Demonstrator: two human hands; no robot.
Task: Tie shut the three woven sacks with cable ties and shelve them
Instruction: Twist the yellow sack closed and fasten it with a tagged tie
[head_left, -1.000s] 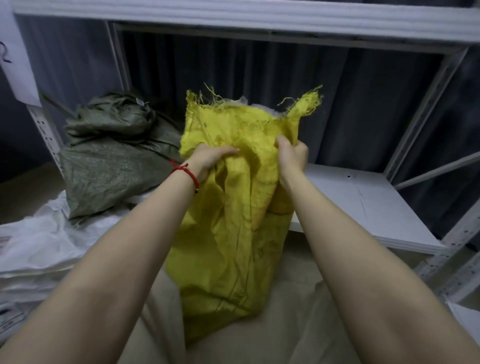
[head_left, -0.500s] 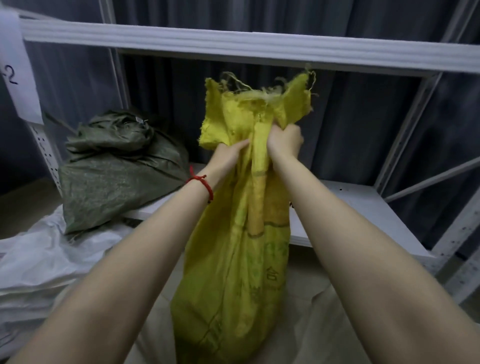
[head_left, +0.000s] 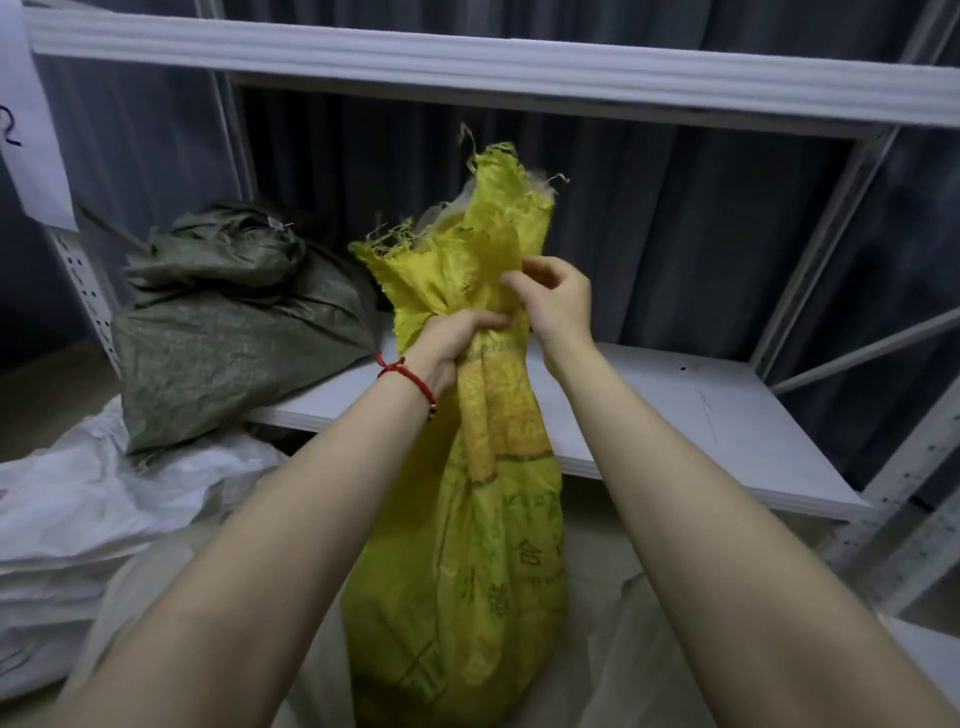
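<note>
One view only, worn on the head, wide-angle. It looks forward and slightly down, close in, squarely facing the shelf (head_left: 675, 405); the upper beam (head_left: 519, 67) crosses the far top.

yellow sack (head_left: 467, 545) upright, neck bunched; green sack (head_left: 223, 332) shelved.

left hand (head_left: 457, 338) clenched round sack (head_left: 467, 571) | right hand (head_left: 558, 306) pinching sack, fingers (head_left: 540, 268) curled

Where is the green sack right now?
In the head view the green sack lies at the left end of the shelf board, just left of the upright yellow sack.
</note>
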